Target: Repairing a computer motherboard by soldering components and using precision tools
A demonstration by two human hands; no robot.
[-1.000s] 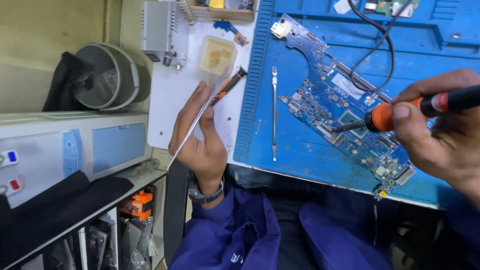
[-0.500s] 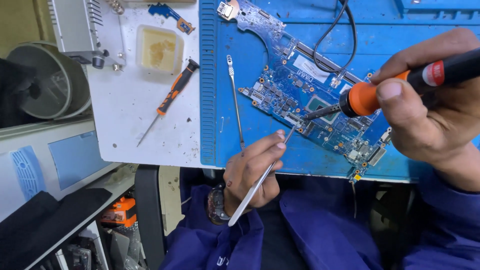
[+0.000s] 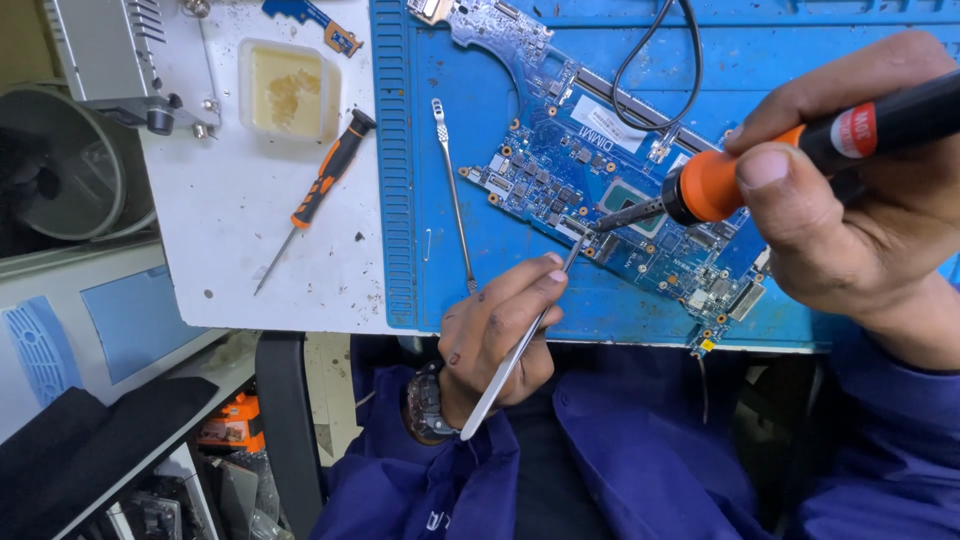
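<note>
A blue circuit board lies at a slant on a blue work mat. My right hand grips an orange-and-black soldering iron, its tip touching the board near a square chip. My left hand pinches metal tweezers whose points meet the board just beside the iron's tip. A watch sits on my left wrist.
A thin metal pry tool lies on the mat left of the board. On the white table rest an orange-handled screwdriver and a tray of yellowish flux. A black cable loops above the board. Grey equipment stands at the left.
My left hand has carried the tweezers from the white table across to the board's edge. The soldering iron's tip has stayed on the board. The view has shifted and drawn closer.
</note>
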